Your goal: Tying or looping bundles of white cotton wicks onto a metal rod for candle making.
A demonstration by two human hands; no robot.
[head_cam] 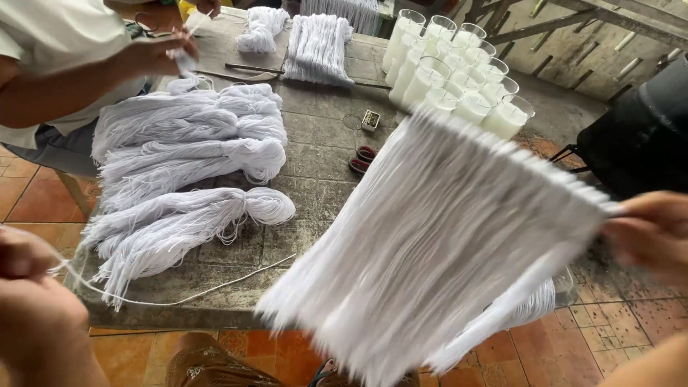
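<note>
The big fan of white cotton strings (444, 244) is blurry — the right hand (648, 233) too, cut off by the picture's edge.

Bare stone tabletop (315, 193) lies open right of the white string bundles (179, 154). A blurred sheet of hanging strings (437, 244) blocks its right half; wax-filled glasses (459, 72) and a co-worker's hand (154, 54) crowd the far edge.
</note>
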